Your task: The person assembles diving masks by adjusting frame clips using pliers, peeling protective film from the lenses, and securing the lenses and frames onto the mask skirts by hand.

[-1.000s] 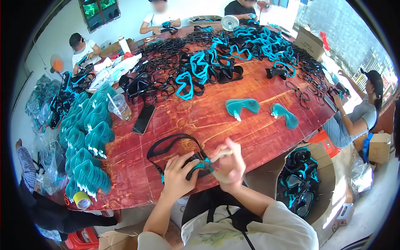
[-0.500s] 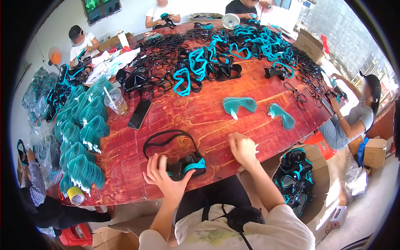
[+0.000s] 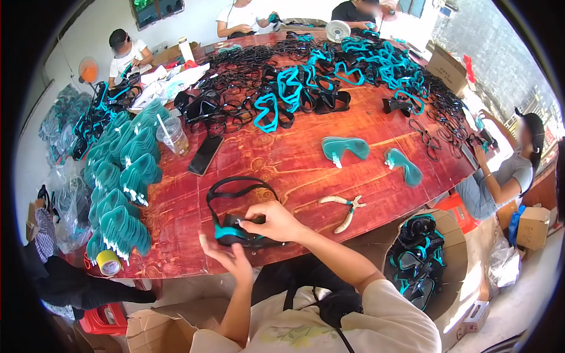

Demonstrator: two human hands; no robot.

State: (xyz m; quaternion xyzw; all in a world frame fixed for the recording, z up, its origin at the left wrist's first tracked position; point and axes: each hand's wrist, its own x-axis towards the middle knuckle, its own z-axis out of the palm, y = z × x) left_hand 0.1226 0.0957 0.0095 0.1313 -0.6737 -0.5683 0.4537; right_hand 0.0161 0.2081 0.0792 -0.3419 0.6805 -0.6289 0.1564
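A black and teal diving mask [image 3: 228, 231] sits near the table's front edge, its black strap looped out behind it. My left hand [image 3: 229, 259] is at the front of the mask, fingers spread and palm partly turned up. Over the mask is my right hand [image 3: 272, 222], its thumb and fingers closed at the black part; what they pinch is too small to make out. Pliers with pale handles [image 3: 344, 212] lie open on the table to the right. Beyond them are stacked teal lens pieces [image 3: 345, 149] and a second group [image 3: 404, 167].
Lens stacks [image 3: 125, 226], yellow tape [image 3: 109, 263], a phone [image 3: 206, 155] and a cup [image 3: 173, 136] stand left. Teal frames [image 3: 289, 89] and black straps cover the back. A box of masks [image 3: 453, 253] is below right. Several people sit or stand around the table.
The pliers now lie on the table, out of my right hand. That hand has moved left onto the mask, and the mask has turned. My left hand has opened beside it.
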